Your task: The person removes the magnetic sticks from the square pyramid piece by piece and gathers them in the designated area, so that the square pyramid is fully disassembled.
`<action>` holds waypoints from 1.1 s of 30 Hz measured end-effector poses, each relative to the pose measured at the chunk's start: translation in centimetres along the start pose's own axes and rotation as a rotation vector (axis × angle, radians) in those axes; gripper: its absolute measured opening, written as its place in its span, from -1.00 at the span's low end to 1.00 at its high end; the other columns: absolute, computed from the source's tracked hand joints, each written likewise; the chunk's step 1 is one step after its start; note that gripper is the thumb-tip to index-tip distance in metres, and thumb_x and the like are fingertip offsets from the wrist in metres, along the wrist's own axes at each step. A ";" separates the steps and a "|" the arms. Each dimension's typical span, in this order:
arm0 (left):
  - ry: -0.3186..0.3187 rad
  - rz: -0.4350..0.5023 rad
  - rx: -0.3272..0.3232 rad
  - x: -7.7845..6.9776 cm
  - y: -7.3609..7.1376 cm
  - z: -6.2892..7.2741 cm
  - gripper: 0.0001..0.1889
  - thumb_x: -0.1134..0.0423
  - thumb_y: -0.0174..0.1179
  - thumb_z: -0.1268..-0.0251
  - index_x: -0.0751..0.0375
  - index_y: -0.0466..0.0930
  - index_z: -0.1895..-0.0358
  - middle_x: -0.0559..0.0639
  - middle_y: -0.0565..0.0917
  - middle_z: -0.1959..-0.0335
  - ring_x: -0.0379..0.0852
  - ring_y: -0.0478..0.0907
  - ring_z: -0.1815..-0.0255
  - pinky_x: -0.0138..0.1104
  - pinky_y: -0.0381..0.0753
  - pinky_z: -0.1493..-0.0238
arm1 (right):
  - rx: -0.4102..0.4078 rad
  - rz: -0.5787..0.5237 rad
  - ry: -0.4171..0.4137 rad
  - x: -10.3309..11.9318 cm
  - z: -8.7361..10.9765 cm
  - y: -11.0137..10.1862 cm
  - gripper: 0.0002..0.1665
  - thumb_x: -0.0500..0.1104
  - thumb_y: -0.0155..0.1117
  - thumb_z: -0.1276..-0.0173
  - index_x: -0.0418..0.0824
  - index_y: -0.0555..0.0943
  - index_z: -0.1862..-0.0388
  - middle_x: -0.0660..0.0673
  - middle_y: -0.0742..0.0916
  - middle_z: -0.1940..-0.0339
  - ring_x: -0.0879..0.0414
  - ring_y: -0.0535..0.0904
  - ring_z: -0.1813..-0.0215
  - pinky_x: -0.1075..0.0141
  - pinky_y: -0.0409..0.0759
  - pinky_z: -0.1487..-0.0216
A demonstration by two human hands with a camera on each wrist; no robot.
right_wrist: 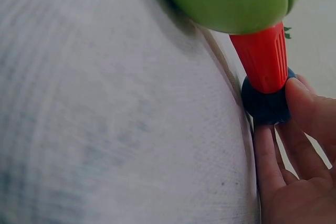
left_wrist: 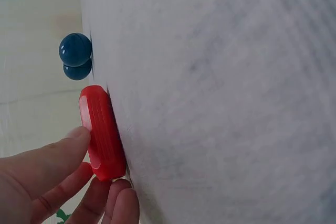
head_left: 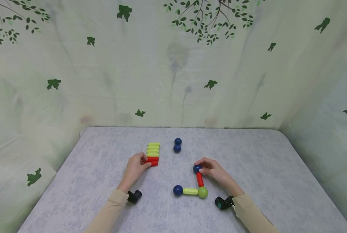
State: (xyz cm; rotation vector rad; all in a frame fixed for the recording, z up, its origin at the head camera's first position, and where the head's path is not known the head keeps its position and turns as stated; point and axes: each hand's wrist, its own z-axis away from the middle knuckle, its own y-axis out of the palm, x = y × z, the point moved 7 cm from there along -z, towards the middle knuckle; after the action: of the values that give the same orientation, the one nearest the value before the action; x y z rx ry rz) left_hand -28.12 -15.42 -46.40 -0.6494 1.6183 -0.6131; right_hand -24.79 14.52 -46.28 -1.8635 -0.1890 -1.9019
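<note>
My left hand [head_left: 136, 168] has its thumb and fingertips around the left end of the nearest red rod [head_left: 154, 164], which lies at the near end of a row. In the left wrist view the thumb presses on the side of this ribbed red rod [left_wrist: 102, 135], with fingers at its end. My right hand [head_left: 215, 171] pinches a blue ball [head_left: 197, 169] between thumb and fingers. From that ball another red rod [right_wrist: 265, 59] runs to a green ball [head_left: 202, 192]. A yellow-green rod [head_left: 190, 192] links the green ball to a second blue ball [head_left: 178, 190] on the left.
Beyond the held rod, another red rod [head_left: 153, 159] and several yellow-green rods [head_left: 153, 149] continue the row. Two loose blue balls [head_left: 177, 148] stand together right of it. The grey table [head_left: 249, 155] ends at a leaf-patterned curtain [head_left: 150, 64] behind.
</note>
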 end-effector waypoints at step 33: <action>0.556 -0.031 0.642 -9.6 8.6 6.3 -0.79 0.34 0.26 -0.22 0.02 0.58 0.10 -0.26 0.55 0.14 -0.29 0.44 0.11 -0.37 0.47 0.01 | -0.001 -0.004 0.008 0.0 0.0 0.1 -0.66 -0.46 0.08 -0.34 -0.49 0.49 -0.09 -0.35 0.58 -0.06 -0.05 0.43 0.09 0.19 0.42 0.13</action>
State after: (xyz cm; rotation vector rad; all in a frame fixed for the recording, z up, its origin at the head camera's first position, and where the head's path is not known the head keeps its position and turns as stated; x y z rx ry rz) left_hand -21.42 -2.80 -46.65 -0.0168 1.7666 -1.3475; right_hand -24.79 14.44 -46.28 -1.8572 -0.1898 -1.9117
